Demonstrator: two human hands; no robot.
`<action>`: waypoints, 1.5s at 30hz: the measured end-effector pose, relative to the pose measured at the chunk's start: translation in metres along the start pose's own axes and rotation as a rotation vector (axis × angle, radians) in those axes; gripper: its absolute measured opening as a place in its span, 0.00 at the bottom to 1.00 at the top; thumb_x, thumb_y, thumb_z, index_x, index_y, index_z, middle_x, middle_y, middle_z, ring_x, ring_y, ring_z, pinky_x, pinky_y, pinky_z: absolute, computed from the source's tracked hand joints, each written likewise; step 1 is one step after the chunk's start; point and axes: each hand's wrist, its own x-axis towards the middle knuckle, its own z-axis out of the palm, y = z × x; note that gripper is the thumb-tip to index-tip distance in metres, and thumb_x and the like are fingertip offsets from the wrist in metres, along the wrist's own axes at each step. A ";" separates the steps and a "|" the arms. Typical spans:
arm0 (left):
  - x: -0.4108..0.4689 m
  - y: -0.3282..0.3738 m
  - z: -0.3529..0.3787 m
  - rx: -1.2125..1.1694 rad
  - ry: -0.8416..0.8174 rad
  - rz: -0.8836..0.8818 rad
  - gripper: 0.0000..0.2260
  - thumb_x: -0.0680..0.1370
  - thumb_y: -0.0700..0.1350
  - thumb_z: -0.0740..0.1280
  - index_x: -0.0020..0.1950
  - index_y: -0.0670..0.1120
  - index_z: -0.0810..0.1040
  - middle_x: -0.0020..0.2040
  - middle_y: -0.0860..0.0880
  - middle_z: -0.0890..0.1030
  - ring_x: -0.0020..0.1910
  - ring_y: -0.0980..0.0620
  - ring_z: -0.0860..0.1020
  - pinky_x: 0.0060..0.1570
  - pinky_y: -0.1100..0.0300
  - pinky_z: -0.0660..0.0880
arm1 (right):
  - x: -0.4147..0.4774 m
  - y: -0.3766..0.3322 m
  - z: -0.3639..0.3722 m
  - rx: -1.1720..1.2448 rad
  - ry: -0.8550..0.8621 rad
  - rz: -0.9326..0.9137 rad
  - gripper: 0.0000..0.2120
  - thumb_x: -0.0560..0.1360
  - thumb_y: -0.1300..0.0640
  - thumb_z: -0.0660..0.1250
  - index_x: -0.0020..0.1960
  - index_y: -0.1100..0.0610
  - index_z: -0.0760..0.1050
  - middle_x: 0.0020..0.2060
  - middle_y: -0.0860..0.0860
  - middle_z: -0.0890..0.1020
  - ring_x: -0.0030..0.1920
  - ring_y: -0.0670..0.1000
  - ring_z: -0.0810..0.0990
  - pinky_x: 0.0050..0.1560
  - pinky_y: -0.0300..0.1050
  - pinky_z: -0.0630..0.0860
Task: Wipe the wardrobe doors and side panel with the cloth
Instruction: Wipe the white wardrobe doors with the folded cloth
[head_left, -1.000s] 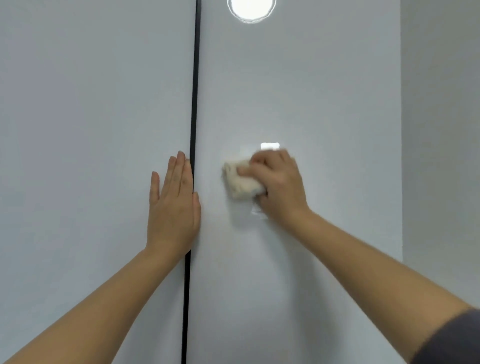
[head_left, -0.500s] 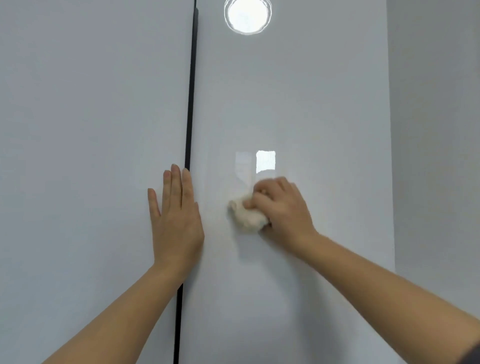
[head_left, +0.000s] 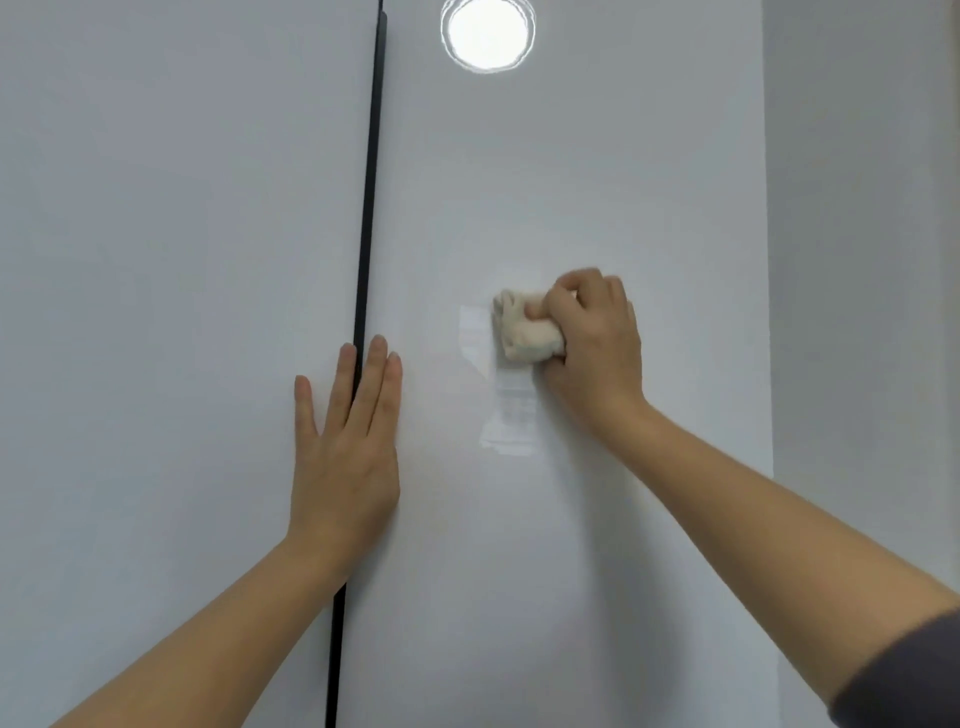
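Plainly right grip (head_left: 592, 338) clutches cloth (head_left: 524, 332) on right door (head_left: 597, 156); flat left grip (head_left: 345, 441) straddles gap (head_left: 370, 182).

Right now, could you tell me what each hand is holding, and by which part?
The right hand grips the bunched cloth by its right side. The left hand holds nothing.

You are facing a right door (head_left: 623, 182) that is showing a smooth, high-gloss finish. It is mirroring a round light (head_left: 487, 34) near its top and carrying pale streaky patches (head_left: 511, 415) by the cloth (head_left: 524, 332). The cloth is looking like soft, nubbly cream fabric, crumpled into folds. The left door (head_left: 182, 260) is looking just as smooth but duller. The strip (head_left: 366, 208) between them is showing flat black. The wall (head_left: 857, 260) is looking matt, and your sleeve (head_left: 914, 675) is showing dark grey fabric.
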 end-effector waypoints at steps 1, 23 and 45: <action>0.000 -0.001 0.000 0.020 -0.003 0.015 0.36 0.70 0.28 0.55 0.78 0.39 0.53 0.80 0.44 0.51 0.78 0.43 0.49 0.73 0.35 0.48 | -0.017 -0.002 -0.003 0.010 -0.015 -0.006 0.19 0.61 0.68 0.68 0.43 0.50 0.65 0.46 0.54 0.76 0.45 0.56 0.70 0.41 0.47 0.67; 0.014 0.042 0.006 -0.081 0.044 -0.016 0.32 0.67 0.27 0.52 0.74 0.33 0.59 0.76 0.35 0.59 0.76 0.37 0.56 0.75 0.44 0.49 | 0.036 0.033 -0.021 -0.034 -0.048 0.132 0.13 0.61 0.65 0.62 0.44 0.56 0.75 0.48 0.56 0.76 0.48 0.59 0.72 0.44 0.50 0.68; 0.080 0.097 0.011 -0.119 0.031 0.137 0.29 0.73 0.34 0.55 0.76 0.41 0.62 0.78 0.39 0.57 0.77 0.42 0.56 0.73 0.38 0.51 | -0.179 0.019 -0.069 0.014 -0.243 0.430 0.05 0.63 0.52 0.66 0.38 0.43 0.76 0.42 0.36 0.75 0.52 0.45 0.72 0.50 0.45 0.67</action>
